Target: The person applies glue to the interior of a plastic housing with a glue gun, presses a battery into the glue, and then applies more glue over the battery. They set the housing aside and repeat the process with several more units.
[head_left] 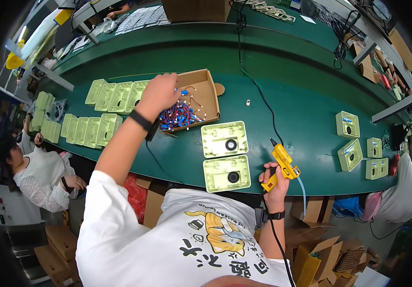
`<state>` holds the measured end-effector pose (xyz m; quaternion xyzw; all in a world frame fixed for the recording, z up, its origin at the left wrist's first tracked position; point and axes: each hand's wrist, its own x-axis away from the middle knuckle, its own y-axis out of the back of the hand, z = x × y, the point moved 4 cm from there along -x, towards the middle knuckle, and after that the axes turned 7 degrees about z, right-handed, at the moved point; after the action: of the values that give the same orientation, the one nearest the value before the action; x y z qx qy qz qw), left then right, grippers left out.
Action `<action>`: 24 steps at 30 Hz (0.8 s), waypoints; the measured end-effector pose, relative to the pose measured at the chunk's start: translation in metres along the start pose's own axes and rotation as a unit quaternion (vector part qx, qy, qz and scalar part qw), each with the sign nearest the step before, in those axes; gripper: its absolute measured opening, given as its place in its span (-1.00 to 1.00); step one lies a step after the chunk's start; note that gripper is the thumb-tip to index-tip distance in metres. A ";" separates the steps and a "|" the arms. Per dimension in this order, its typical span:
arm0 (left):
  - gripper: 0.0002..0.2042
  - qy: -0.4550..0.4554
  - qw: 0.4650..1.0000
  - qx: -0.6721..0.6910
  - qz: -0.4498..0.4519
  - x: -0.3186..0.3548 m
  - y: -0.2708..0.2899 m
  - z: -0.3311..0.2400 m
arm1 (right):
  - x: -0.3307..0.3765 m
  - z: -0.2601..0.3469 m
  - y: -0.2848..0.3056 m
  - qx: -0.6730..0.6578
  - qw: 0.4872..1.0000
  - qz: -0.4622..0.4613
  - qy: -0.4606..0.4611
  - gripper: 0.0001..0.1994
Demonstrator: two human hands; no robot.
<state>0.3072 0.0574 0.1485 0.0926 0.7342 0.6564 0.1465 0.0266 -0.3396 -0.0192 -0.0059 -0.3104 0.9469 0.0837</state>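
My left hand [163, 91] reaches over the shallow cardboard box [210, 98], its fingers curled downward with the tips hidden. In the box lies a heap of small blue parts with red and black wires [179, 115]; one blue part [184, 93] shows right beside my fingers. My right hand [276, 184] is closed round the handle of a yellow hot glue gun [283, 160], its dark nozzle pointing up and left. A pale blue stick [302, 189] trails from its rear. Between my hands sit two light green plastic housings [207, 139], [209, 179], each with a round black part inside.
Rows of green housings [120, 98] stand at the left, and more [347, 124] at the right, some holding blue parts. A black cable [268, 103] crosses the green table [306, 100]. A small white piece [248, 102] lies mid-table. People sit at both sides.
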 end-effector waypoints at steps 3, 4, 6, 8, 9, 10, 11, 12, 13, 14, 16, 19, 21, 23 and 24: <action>-0.64 0.116 0.962 -0.100 0.228 -0.034 -0.039 0.007 | -0.005 -0.001 -0.005 0.008 1.000 0.008 -0.012 -0.74; -0.60 0.122 0.954 -0.115 0.249 -0.041 -0.047 0.006 | -0.005 0.002 -0.005 0.013 1.000 0.011 -0.011 -0.74; -0.59 0.113 0.954 -0.115 0.255 -0.049 -0.063 -0.001 | -0.004 0.004 -0.009 0.035 0.999 0.012 -0.017 -0.76; -0.68 0.134 0.958 -0.096 0.237 -0.056 -0.075 -0.002 | 0.008 0.010 -0.017 0.063 0.997 0.023 -0.037 -0.77; -0.70 0.131 0.957 -0.101 0.238 -0.057 -0.081 0.000 | 0.015 0.016 -0.023 0.079 0.995 0.031 -0.053 -0.77; -0.69 0.133 0.955 -0.112 0.240 -0.058 -0.087 0.002 | 0.024 0.023 -0.032 0.062 0.994 0.063 -0.069 -0.70; -0.67 0.135 0.959 -0.103 0.226 -0.059 -0.090 0.007 | 0.029 0.031 -0.039 0.083 0.988 0.081 -0.102 -0.65; -0.65 0.131 0.955 -0.096 0.247 -0.061 -0.094 0.012 | 0.033 0.038 -0.048 0.105 0.980 0.098 -0.140 -0.62; -0.64 0.124 0.952 -0.097 0.261 -0.064 -0.098 0.015 | 0.035 0.044 -0.059 0.123 0.969 0.115 -0.179 -0.58; -0.64 0.129 0.950 -0.090 0.270 -0.066 -0.102 0.017 | 0.031 0.046 -0.068 0.149 0.953 0.135 -0.226 -0.57; -0.64 0.134 0.946 -0.094 0.280 -0.069 -0.106 0.021 | 0.022 0.048 -0.086 0.219 0.914 0.156 -0.305 -0.56; -0.64 0.135 0.943 -0.102 0.287 -0.071 -0.107 0.021 | 0.010 0.043 -0.106 0.305 0.869 0.160 -0.356 -0.62; -0.62 0.134 0.942 -0.089 0.295 -0.070 -0.106 0.019 | 0.006 0.040 -0.113 0.367 0.832 0.162 -0.383 -0.66; -0.60 0.138 0.942 -0.090 0.292 -0.070 -0.103 0.019 | 0.005 0.037 -0.120 0.395 0.827 0.161 -0.367 -0.63; -0.55 0.131 0.944 -0.089 0.290 -0.069 -0.102 0.018 | 0.005 0.035 -0.123 0.408 0.820 0.163 -0.366 -0.63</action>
<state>0.3838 0.0396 0.0525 0.2012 0.6266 0.7398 -0.1399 0.0389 -0.2616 0.0817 0.3253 0.1019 0.9192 -0.1970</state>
